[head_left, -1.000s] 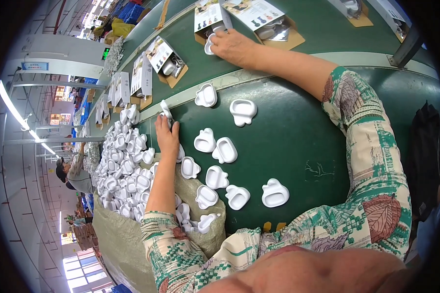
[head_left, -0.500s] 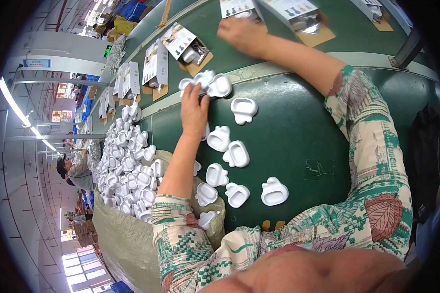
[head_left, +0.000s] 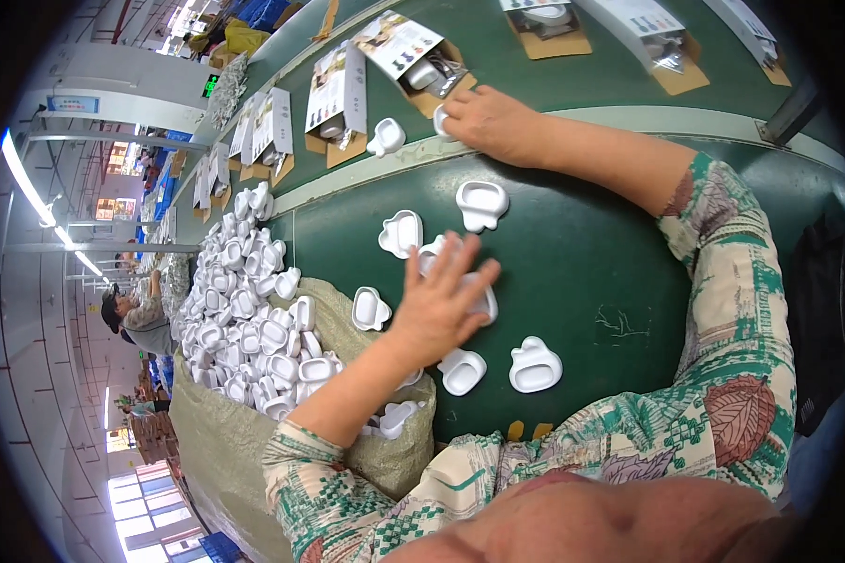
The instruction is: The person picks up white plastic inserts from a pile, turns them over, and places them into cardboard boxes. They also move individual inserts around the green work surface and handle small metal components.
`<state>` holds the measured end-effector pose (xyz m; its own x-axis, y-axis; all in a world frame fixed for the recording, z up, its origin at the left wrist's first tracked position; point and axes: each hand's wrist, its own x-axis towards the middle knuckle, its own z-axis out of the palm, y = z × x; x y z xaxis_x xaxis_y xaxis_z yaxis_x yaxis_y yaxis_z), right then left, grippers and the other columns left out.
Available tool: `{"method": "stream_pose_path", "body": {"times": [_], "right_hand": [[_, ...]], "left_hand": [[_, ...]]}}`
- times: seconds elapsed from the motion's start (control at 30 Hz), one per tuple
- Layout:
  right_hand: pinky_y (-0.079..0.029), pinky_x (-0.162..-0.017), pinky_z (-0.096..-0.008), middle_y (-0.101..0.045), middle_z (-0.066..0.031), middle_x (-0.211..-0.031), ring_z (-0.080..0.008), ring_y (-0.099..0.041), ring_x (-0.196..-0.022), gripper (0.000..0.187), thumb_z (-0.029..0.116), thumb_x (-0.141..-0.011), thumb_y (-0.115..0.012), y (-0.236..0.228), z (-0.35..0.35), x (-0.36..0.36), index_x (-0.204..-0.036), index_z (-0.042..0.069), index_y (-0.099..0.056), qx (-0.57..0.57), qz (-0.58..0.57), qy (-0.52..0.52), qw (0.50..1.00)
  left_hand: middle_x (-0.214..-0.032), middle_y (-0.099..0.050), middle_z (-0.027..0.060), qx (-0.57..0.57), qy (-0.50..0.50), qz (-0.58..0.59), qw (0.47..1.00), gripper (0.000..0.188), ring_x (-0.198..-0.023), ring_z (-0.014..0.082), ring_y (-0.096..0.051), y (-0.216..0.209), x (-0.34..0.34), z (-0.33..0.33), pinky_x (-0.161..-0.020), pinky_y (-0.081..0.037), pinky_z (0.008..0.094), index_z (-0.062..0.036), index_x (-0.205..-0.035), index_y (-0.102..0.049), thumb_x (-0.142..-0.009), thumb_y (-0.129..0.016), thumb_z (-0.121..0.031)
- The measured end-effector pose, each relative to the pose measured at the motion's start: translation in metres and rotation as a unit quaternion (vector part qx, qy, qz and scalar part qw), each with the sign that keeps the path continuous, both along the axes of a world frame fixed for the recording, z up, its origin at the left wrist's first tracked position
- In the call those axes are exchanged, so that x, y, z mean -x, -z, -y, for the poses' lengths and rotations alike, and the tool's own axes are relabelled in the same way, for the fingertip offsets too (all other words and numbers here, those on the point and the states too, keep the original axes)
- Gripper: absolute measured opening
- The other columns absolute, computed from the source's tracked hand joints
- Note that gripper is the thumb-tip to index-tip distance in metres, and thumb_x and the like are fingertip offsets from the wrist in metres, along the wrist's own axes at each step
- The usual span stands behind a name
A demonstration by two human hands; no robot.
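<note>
My left hand (head_left: 446,305) has its fingers spread over the green table, above white plastic pieces, each a small shallow dish with two rounded lobes. One such piece (head_left: 479,298) shows partly beneath its fingers. At the metal rail, my right hand (head_left: 497,127) closes its fingers on another white piece (head_left: 440,122), mostly covered by them. Left of it lies one more white piece (head_left: 386,137). An open printed box (head_left: 408,52) with a white part and a clear bag in it stands just beyond my right hand.
Several open printed boxes (head_left: 336,89) stand along the green conveyor belt (head_left: 488,75). A large heap of white pieces (head_left: 244,319) fills a woven sack (head_left: 225,441) at left. A metal post (head_left: 793,111) rises at far right. Another person (head_left: 145,314) is farther off at left.
My left hand has left the pieces at the rail and come nearer, opening over the table. My right hand has drawn back from a box to a piece at the rail. The boxes have shifted right.
</note>
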<state>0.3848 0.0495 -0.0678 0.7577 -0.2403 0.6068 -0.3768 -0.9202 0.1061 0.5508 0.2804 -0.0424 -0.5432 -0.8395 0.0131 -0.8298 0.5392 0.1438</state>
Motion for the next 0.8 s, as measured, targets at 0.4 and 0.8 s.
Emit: {"method": "stream_pose_path", "body": {"times": [0.4,0.8], "right_hand": [[-0.047,-0.076,-0.0347,-0.059,-0.0047,-0.094,-0.0214,-0.057,-0.095,0.014,0.01,-0.074,-0.058,-0.021,0.038,0.037,-0.087,0.008,-0.059,0.037,0.017,0.115,0.993],[-0.045,-0.076,-0.0371,-0.057,-0.0072,-0.089,-0.0235,-0.055,-0.096,0.025,0.029,-0.077,-0.066,-0.016,0.006,0.058,-0.087,0.007,-0.06,-0.066,0.032,0.135,0.988]], "left_hand": [[-0.145,-0.03,0.0151,0.123,-0.129,-0.015,0.984,0.059,-0.136,0.0366,-0.024,0.021,-0.013,0.076,-0.104,-0.021,0.0612,-0.0156,-0.137,-0.041,-0.082,-0.062,-0.022],[-0.101,-0.057,0.0112,0.27,-0.063,-0.114,0.954,0.025,-0.091,0.0306,-0.055,0.005,0.01,0.16,-0.08,-0.045,0.0397,-0.006,-0.1,-0.06,-0.075,-0.066,-0.01]]}}
